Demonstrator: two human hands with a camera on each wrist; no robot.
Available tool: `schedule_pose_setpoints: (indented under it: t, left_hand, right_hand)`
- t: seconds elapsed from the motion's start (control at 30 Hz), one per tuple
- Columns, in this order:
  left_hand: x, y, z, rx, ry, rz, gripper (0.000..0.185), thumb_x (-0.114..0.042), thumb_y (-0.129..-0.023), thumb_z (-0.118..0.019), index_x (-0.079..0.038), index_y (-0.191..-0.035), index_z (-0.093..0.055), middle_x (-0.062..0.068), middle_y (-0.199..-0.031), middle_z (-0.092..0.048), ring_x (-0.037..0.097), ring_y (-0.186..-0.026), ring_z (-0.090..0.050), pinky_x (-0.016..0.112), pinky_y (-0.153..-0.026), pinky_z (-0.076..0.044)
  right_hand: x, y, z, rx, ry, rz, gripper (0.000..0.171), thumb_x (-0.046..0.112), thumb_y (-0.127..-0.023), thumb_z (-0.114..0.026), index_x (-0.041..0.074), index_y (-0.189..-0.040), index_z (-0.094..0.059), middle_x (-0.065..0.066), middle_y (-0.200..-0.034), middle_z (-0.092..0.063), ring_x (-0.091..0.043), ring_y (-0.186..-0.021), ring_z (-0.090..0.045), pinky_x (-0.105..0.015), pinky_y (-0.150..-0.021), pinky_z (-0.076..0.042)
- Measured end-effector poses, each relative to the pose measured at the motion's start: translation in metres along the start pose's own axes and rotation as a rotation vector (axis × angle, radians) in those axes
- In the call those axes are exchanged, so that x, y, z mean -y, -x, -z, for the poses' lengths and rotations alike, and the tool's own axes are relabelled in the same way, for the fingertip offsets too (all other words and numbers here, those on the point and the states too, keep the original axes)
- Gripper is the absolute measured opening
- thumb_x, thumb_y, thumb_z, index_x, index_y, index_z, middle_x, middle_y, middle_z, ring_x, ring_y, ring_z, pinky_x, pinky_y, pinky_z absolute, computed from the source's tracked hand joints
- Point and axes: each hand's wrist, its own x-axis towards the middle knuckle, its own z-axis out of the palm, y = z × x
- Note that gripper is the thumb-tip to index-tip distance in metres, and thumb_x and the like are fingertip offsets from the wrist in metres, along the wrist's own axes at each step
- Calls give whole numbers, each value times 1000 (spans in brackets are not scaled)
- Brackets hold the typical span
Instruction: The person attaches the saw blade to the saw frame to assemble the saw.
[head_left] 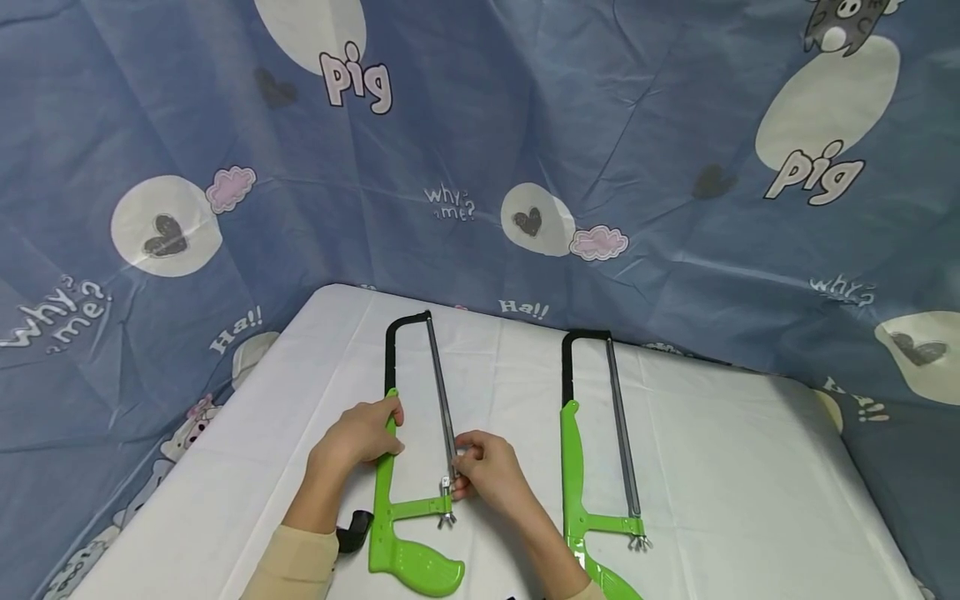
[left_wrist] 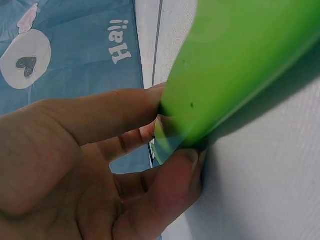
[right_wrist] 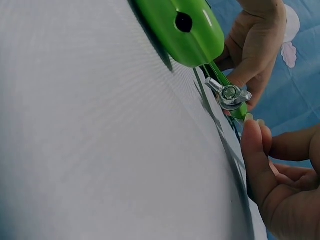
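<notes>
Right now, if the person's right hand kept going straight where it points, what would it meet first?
First, the held saw's blade, which the right hand seems to touch; beyond, perhaps the left hand on the green frame, though depth is unclear.

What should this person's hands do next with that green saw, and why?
I'd probably have the right hand ease the hacksaw blade against the silver fitting to seat it. Its fingers pinch the blade's near end right beside that fitting, while the left hand grips the green frame. Whether the blade is already hooked, I can't tell.
</notes>
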Motion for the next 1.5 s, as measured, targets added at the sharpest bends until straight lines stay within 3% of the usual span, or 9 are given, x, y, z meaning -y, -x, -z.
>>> schedule_pose_setpoints:
  t: [0.4, 0.63, 0.97, 1.5]
  left_hand:
    - [-1, 0, 1, -1, 11, -1, 29, -7, -79, -76, -9, -104, -60, 10, -82, -58, 20, -58, -57, 28, -50, -47]
    - [1, -4, -1, -15, 4, -18, 30, -8, -79, -76, -9, -106, -61, 10, -83, -59, 19, -56, -58, 28, -50, -47]
    - [-1, -5, -1, -17, 7, -6, 31, -8, -80, -75, -9, -108, -62, 10, -82, -60, 20, -57, -58, 28, -51, -46]
    - [-3, -6, 0, -12, -6, -10, 31, -9, -80, -75, -9, -107, -62, 10, -81, -60, 19, -57, -58, 28, -51, -45]
  right_hand:
    - [-1, 1, 2, 9, -8, -3, 37, -1, -90, -60, -13, -125, -54, -13, -73, -62, -13, -53, -63, -37, -58, -60]
    - [0, 0, 6, 17, -67, -51, 26, -1, -88, -61, -13, -110, -56, -5, -67, -57, -11, -52, -60, -29, -54, -58]
    - [0, -1, 4, 22, -76, -68, 24, 2, -87, -64, -10, -108, -58, -2, -75, -58, -9, -53, -54, -22, -48, -48]
    - [4, 1, -8, -17, 129, 5, 18, 0, -89, -63, -9, -104, -59, -7, -65, -58, -9, -39, -48, -22, -39, -41]
